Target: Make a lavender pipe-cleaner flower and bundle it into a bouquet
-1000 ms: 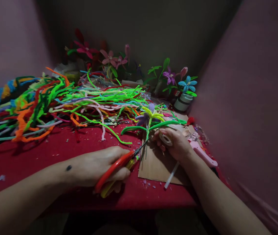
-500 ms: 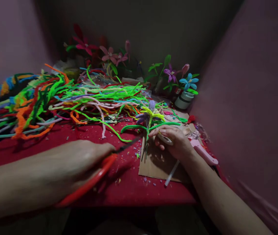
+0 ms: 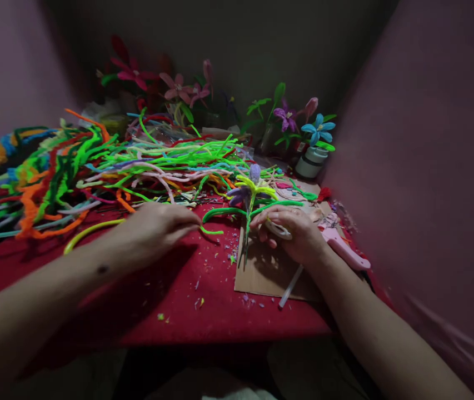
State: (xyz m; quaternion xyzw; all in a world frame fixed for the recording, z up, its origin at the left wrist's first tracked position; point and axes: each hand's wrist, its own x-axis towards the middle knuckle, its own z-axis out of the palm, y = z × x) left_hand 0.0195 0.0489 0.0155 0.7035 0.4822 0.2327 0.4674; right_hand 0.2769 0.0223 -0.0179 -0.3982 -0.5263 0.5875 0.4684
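My left hand [image 3: 157, 228] lies on the red tablecloth [image 3: 178, 300], fingers pinched on a loose green pipe cleaner [image 3: 211, 231] at the edge of the big pile of coloured pipe cleaners [image 3: 95, 166]. My right hand [image 3: 293, 233] rests on a brown cardboard sheet [image 3: 262, 278]. It grips the green stem of a pipe-cleaner flower [image 3: 250, 191] with yellow and purple petals, and a small white tape roll [image 3: 279, 229] sits against its fingers. No scissors are in view.
Finished pipe-cleaner flowers [image 3: 178, 89] stand at the back, and a blue one in a small white pot [image 3: 312, 162] at back right. A pink tool [image 3: 343, 249] and a white stick [image 3: 290, 286] lie by my right wrist. Small trimmings litter the cloth. Pinkish walls close in on both sides.
My left hand held red-handled scissors at the flower's stem, swung left with them, and now has no scissors and pinches a green pipe cleaner. The right hand kept holding the flower.
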